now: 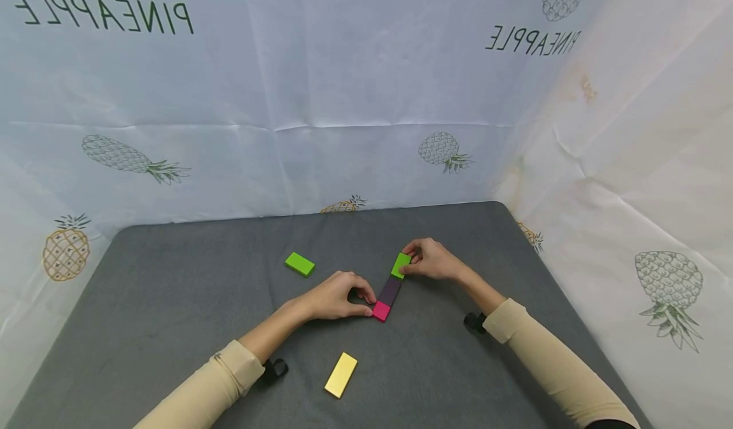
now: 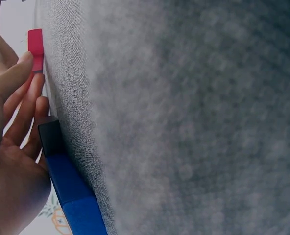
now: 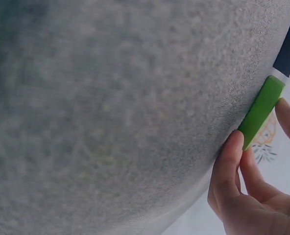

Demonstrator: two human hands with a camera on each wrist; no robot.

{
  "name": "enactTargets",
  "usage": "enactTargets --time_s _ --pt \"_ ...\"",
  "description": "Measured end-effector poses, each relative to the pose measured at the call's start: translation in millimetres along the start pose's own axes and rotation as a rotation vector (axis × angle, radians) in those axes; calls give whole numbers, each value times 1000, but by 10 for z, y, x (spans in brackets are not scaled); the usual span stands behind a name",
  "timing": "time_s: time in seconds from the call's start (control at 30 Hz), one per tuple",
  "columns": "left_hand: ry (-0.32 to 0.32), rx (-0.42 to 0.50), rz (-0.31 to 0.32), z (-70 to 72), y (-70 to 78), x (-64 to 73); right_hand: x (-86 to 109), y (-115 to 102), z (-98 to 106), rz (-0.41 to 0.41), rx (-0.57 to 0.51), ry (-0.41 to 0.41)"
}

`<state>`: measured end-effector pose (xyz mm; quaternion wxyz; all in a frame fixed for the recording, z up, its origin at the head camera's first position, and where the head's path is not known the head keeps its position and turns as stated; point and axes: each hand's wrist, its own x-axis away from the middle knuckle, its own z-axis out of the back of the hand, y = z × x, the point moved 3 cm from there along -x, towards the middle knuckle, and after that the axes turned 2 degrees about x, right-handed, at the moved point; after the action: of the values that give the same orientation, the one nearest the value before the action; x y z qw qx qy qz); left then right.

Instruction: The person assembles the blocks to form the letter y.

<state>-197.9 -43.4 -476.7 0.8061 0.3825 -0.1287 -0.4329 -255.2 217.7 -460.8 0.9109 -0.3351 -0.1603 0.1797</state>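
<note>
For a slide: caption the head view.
Left hand touching rectangular pink block, right hand pinching rectangular green block, rectangular dark purple block between.

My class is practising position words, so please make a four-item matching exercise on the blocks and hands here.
Things
1. Yellow block
2. Dark block
3. Pink block
4. Right hand

Places and states
A. Middle of the row of three
B. Gripping the green block at the row's far end
C. Apart from the row, nearest the bottom of the head view
D. At the row's near end, beside the left hand

Pairs: 1-C, 2-A, 3-D, 4-B
</note>
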Motion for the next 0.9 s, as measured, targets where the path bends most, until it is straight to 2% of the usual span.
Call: enactTargets --time_s 0.9 --pt "-2 2 -2 3 13 3 11 -24 -16 33 28 -30"
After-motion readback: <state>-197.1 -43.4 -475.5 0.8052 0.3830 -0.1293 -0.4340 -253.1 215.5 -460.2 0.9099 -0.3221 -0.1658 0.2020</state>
